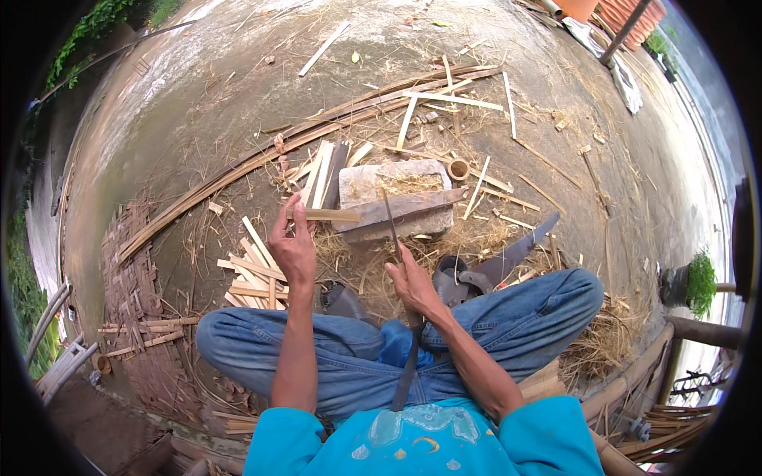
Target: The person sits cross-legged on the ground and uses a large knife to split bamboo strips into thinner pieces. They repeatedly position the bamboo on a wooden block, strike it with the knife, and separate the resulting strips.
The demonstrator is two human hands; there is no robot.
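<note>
My left hand [294, 250] pinches one end of a flat bamboo strip [333, 215], which points right toward the stone block [353, 187]. In my right hand [414, 284] is a knife, closed in the fingers; its narrow blade [390, 214] points away from me, above the block. A long dark piece [409, 371] reaches from below that hand back over my lap. Along the near side of the block lies a worn wooden board [417, 205]. Whether the strip touches the board, I cannot tell.
Cut bamboo slats [258, 270] are heaped left of my feet. Long bamboo strips [302, 127] curve across the ground beyond. A broad dark blade [521, 251] lies by my right foot. Shavings [603, 341] pile beside my right knee; a bamboo ring [458, 169] sits by the block.
</note>
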